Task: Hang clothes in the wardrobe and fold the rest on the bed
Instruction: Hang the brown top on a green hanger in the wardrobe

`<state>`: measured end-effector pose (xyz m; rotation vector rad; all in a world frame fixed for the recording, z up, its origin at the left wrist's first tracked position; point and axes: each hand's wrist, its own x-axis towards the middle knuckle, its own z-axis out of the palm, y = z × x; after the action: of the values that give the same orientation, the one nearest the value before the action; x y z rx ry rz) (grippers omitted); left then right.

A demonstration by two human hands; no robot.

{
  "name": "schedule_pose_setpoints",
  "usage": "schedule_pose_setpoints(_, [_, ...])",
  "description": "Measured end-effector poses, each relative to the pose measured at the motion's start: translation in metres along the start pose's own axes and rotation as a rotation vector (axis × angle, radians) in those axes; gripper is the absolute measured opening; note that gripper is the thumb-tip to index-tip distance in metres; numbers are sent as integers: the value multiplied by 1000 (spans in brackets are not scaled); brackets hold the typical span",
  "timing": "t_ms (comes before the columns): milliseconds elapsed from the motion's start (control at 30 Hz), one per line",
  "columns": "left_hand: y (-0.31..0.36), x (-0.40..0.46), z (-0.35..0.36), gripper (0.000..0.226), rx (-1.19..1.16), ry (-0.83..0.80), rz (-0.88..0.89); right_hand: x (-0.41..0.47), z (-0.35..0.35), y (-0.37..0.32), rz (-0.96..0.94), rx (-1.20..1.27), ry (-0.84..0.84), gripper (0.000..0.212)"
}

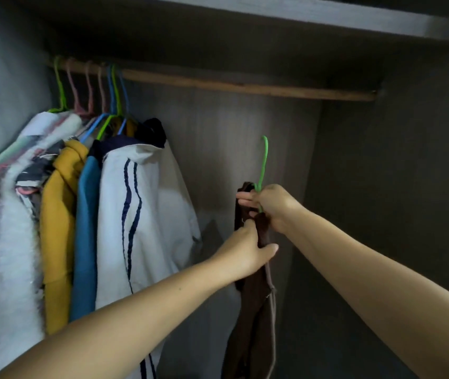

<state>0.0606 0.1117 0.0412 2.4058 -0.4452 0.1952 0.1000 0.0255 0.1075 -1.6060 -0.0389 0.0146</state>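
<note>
2 hands [245, 250] grip dark-brown garment [253, 310], green hanger [263, 162].

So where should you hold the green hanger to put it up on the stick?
Probably low on the green hanger, at its neck, coming from below as the right hand does now. The hook points up and stays free to catch the wooden rod.

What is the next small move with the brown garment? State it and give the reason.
Probably lift the green hanger so its hook catches the wooden rail. The right hand grips it below the hook, the left hand holds the brown garment draped on it, and the hook sits free below a bare stretch of rail.
</note>
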Motion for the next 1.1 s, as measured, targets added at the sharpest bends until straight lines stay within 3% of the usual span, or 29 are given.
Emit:
schedule_pose_setpoints(67, [-7,-4,-6,28,91,79,-29,13,12,4,-75,-72,23,34])
schedule_pose_setpoints(200, [-14,-32,-14,36,441,195,156,42,19,5,-89,-208,83,22])
schedule_pose_setpoints(267, [-12,-41,-22,33,456,200,222,52,29,-4,-78,-228,36,20])
schedule_pose_setpoints(367, [-11,-29,-56,36,358,252,78,67,53,-24,-188,-359,30,16])
schedule_pose_setpoints(433, [-6,-19,-80,45,67,105,-85,74,70,-44,-311,-386,49,26])
schedule_pose_setpoints(500, [-5,-9,-99,36,-44,117,-120,78,89,-65,-388,-383,-8,35])
schedule_pose_setpoints(567, [-5,2,-124,18,61,306,-153,79,106,-86,-400,-398,-102,36])
schedule_pose_setpoints(667, [-9,13,-171,23,227,496,-225,80,131,-111,-429,-382,-293,7])
schedule_pose_setpoints(733, [-11,18,-196,29,294,543,-258,87,150,-125,-475,-330,-399,19])
schedule_pose_setpoints(833, [-17,27,-224,29,432,570,-277,102,174,-143,-517,-323,-417,42])
schedule_pose_setpoints(933, [-28,39,-244,20,623,525,-341,120,193,-151,-532,-462,-395,9])
schedule_pose_setpoints(967, [-34,42,-247,17,730,509,-367,126,201,-149,-542,-494,-398,10])
schedule_pose_setpoints(1033, [-54,46,-242,27,919,465,-439,135,220,-137,-574,-599,-405,19])
schedule_pose_setpoints(1100, [-75,41,-231,37,1035,408,-493,141,238,-120,-558,-714,-362,43])
